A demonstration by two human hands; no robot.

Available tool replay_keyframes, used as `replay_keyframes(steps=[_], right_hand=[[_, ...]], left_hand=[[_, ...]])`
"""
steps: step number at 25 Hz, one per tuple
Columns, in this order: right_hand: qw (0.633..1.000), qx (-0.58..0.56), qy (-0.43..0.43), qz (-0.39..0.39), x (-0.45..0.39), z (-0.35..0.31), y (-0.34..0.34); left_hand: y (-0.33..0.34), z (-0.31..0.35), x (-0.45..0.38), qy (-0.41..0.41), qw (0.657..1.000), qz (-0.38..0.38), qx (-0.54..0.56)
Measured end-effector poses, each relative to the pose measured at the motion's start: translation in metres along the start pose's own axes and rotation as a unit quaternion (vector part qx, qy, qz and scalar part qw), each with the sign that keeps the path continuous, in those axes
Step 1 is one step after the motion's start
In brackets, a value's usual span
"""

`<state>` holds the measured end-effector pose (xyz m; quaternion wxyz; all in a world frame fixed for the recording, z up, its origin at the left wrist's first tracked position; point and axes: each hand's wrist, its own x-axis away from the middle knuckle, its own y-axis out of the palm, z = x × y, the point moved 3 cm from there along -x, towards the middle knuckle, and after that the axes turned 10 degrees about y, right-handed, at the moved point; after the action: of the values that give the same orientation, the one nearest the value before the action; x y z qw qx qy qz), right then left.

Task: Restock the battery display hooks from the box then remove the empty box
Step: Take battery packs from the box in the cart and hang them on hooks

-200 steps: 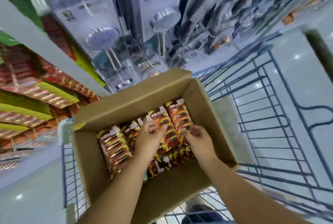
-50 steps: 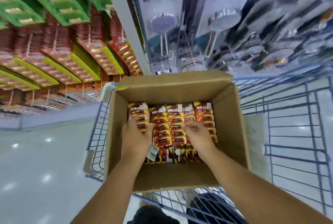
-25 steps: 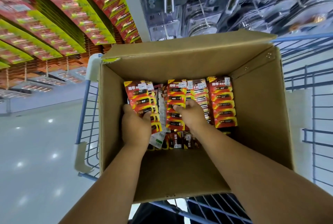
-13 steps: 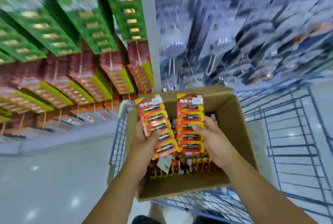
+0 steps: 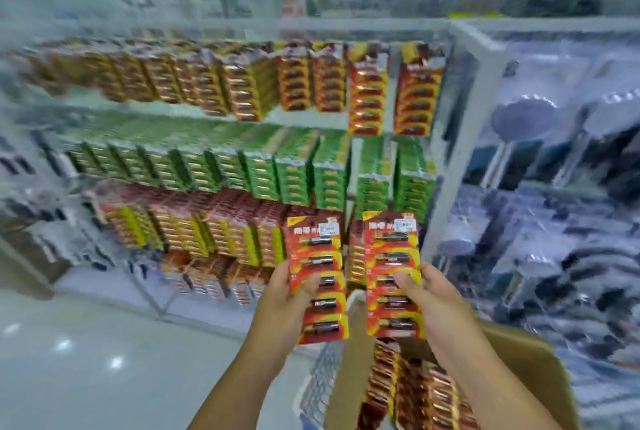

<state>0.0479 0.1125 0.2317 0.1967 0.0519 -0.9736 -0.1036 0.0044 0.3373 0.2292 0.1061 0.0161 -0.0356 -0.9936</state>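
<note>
Left stack: red-and-yellow carded strip of batteries [image 5: 317,277], upright in the left hand [image 5: 289,305], thumb pressed across the card front, fingers curled behind it.
Right stack: a matching red-and-yellow battery card stack [image 5: 393,277], gripped by the right hand [image 5: 431,301] the same way, thumb on the front, fingers wrapped behind.
Change: half a second ago both stacks were just above the box; now they are raised clear of it and held in front of the shelving, side by side but apart.
Box: brown cardboard carton [image 5: 530,370] at lower right, with many red battery cards [image 5: 415,391] left in it, standing on edge.
Display: hooks with hanging red, green and orange battery packs [image 5: 367,104], blurred; which hook has room I cannot tell.
Meaning: the restock looks to be midway: the hanging step comes next, and box removal is far off.
</note>
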Motion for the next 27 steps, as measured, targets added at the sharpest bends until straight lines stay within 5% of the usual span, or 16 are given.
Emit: replay_keyframes(steps=[8,17,27], right_hand=[[0.997,0.043,-0.051,-0.04,0.008,-0.049,0.136],[0.99,0.052,-0.133,0.003,-0.031,-0.092,0.318],[0.986,0.039,-0.152,0.055,-0.128,-0.137,0.392]], left_hand=[[-0.124,0.077,-0.013,0.07,0.994,0.073,-0.033],[-0.274,0.156,-0.121,0.121,0.991,0.027,-0.056],[-0.307,0.183,-0.25,0.126,0.992,-0.002,-0.02]])
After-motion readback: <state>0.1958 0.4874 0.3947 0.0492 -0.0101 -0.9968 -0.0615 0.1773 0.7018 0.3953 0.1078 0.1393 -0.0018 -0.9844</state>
